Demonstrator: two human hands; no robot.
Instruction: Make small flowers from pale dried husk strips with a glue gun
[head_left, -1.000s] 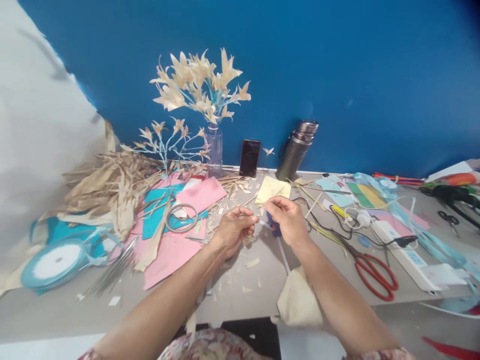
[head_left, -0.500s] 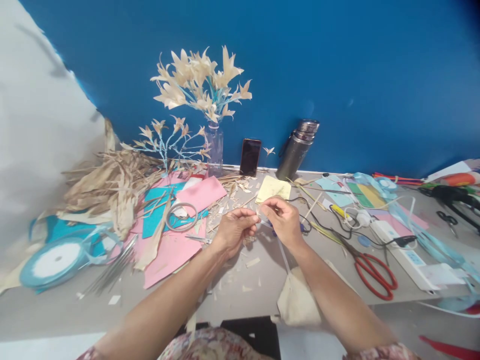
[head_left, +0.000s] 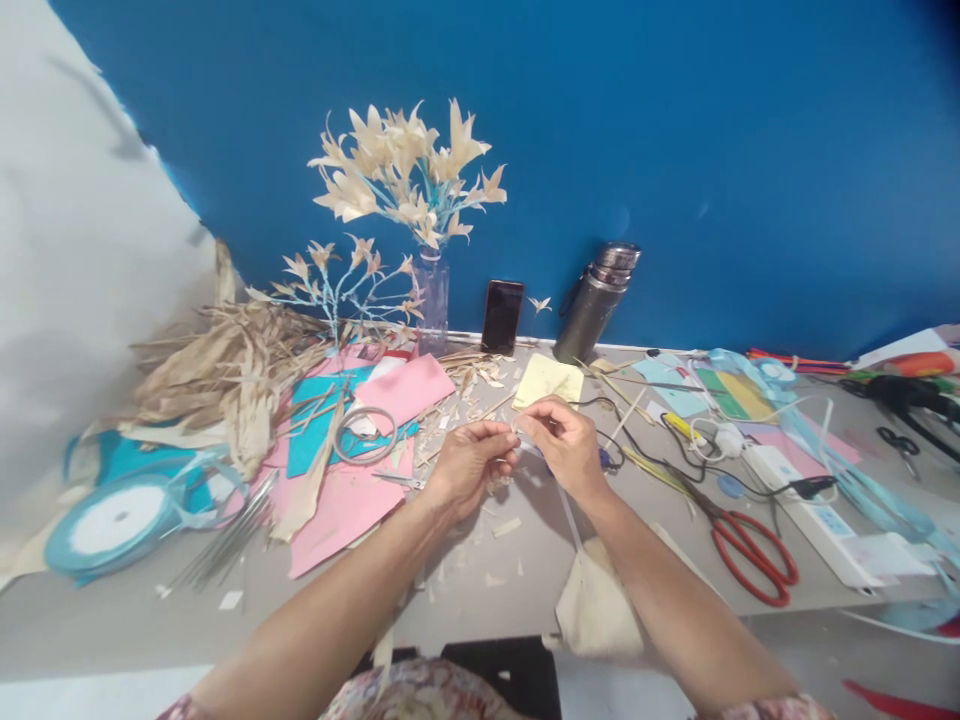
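Over the middle of the table, my left hand (head_left: 475, 465) is closed, thumb and forefinger pinched together at a tiny pale piece. My right hand (head_left: 566, 447) is closed in a pinch just beside it, fingertips nearly touching the left ones. What lies between the fingers is too small to name. A thin whitish strip (head_left: 571, 520) runs below my right hand down to a beige husk-like piece (head_left: 596, 605) near the table's front edge. Under the hands lie pale scraps (head_left: 507, 526). Behind them is a yellow paper pad (head_left: 550, 380).
Pale handmade flowers (head_left: 405, 150) stand in a clear bottle (head_left: 432, 300). Along the back are a phone (head_left: 502, 317) and a leaning flask (head_left: 598, 300). Dried husks (head_left: 217, 360) and a ribbon spool (head_left: 112, 528) lie left; red-handled scissors (head_left: 754, 555) and a power strip (head_left: 810, 520) lie right.
The view has shifted slightly. Both hands keep nearly the same pinched pose close together, with only slight finger movement.
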